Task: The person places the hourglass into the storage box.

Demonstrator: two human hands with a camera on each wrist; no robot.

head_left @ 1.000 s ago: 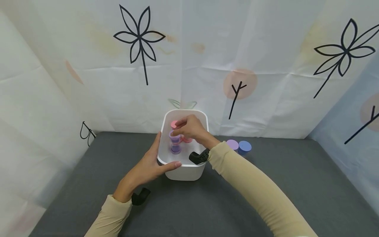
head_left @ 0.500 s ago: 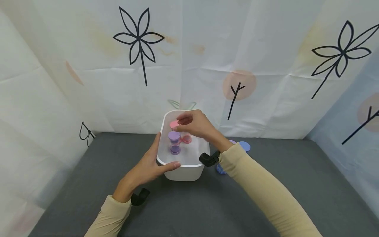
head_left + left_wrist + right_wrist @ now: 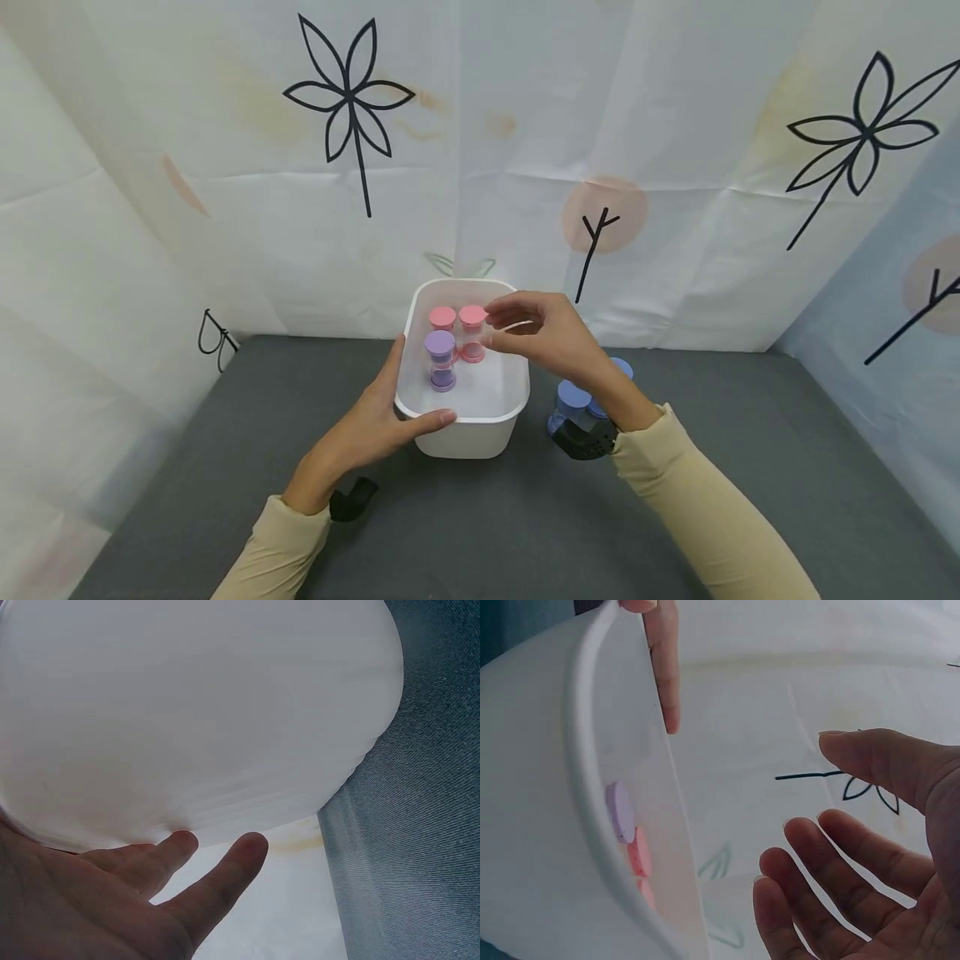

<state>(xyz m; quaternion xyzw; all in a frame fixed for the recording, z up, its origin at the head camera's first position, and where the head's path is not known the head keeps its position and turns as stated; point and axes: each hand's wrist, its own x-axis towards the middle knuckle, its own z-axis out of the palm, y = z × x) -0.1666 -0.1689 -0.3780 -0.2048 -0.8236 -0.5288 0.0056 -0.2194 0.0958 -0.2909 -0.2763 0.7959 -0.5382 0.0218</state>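
Observation:
A white plastic bin (image 3: pixel 467 437) stands on the dark table. My left hand (image 3: pixel 367 429) rests at its near left corner, fingers straight along the outer wall and thumb over the front rim. In the left wrist view, the fingertips (image 3: pixel 251 847) lie by the white wall. Inside stand two jars with pink lids (image 3: pixel 472 315) and a clear jar with a purple lid (image 3: pixel 440 343), all upright. My right hand (image 3: pixel 551 333) hovers over the right rim, holding nothing; its fingers are loosely bent and apart in the right wrist view.
Several blue-lidded jars (image 3: pixel 573 394) stand right of the bin, partly hidden by my right wrist and its black camera (image 3: pixel 585 440). Behind the dark table (image 3: pixel 480 533) hangs a white cloth (image 3: pixel 510 125) with printed plants.
My right hand has let go of the purple-lidded jar inside the bin and moved right to the rim, uncovering the second pink lid. My left hand has stayed on the bin.

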